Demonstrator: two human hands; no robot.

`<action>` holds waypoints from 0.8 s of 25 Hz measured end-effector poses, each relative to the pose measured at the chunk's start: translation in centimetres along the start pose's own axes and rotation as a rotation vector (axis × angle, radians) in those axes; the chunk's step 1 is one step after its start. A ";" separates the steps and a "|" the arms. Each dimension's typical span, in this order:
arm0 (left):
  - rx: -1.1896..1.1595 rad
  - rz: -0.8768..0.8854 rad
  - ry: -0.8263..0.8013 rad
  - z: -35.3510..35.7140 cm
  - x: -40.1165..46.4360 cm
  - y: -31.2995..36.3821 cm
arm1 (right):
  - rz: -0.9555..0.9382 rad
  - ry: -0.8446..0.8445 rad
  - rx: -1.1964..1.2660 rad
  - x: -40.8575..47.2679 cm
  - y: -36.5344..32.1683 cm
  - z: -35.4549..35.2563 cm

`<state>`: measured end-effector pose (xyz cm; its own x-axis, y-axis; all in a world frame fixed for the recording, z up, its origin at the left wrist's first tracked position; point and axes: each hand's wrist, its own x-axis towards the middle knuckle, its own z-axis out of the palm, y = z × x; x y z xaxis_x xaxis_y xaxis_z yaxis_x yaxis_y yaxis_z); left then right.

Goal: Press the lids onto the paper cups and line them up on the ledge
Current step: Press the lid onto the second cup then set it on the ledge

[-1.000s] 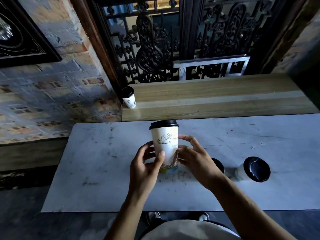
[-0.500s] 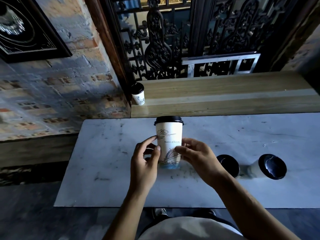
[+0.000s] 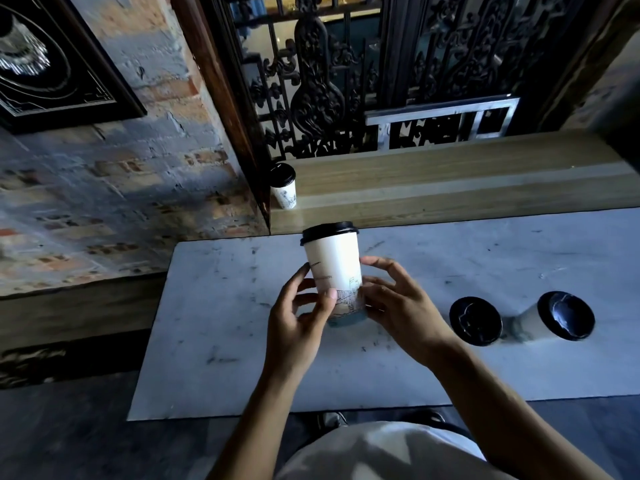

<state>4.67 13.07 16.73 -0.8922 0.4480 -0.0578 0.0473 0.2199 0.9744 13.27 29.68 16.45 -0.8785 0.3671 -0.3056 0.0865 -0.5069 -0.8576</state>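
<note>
Both hands hold a lidded paper cup (image 3: 334, 271) above the marble worktop (image 3: 214, 341).

The left hand (image 3: 298, 320) curls round the cup's lower left side, thumb on its front; the right hand (image 3: 398, 303) grasps its lower right side with bent fingers (image 3: 381, 263); the cup is tilted slightly, black lid on; a second lidded cup (image 3: 284, 190) stands at the left end of the wooden ledge (image 3: 450, 181); two more lidded cups (image 3: 476, 320) (image 3: 561, 320) are on the worktop to the right, well apart from the hands.

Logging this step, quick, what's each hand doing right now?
Left hand: fingers and thumb curled round the lidded paper cup, holding it.
Right hand: also gripping that cup, from the other side.
</note>
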 end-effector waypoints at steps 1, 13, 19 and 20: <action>0.018 -0.005 -0.007 -0.2 0.1 -0.1 | -0.011 0.008 -0.017 0.0 0.2 0.3; -0.001 -0.016 0.029 -1.3 1.6 -0.3 | -0.122 -0.020 -0.169 0.7 0.6 0.9; -0.067 -0.042 -0.010 -1.2 3.0 -1.1 | -0.085 0.016 -0.137 1.8 0.7 0.7; -0.068 -0.042 -0.020 -1.3 3.2 -1.3 | -0.087 0.031 -0.166 1.9 0.8 0.7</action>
<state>1.19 13.07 15.57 -0.8835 0.4572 -0.1023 -0.0211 0.1793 0.9836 11.40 29.43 15.48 -0.8714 0.4290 -0.2379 0.0895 -0.3378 -0.9369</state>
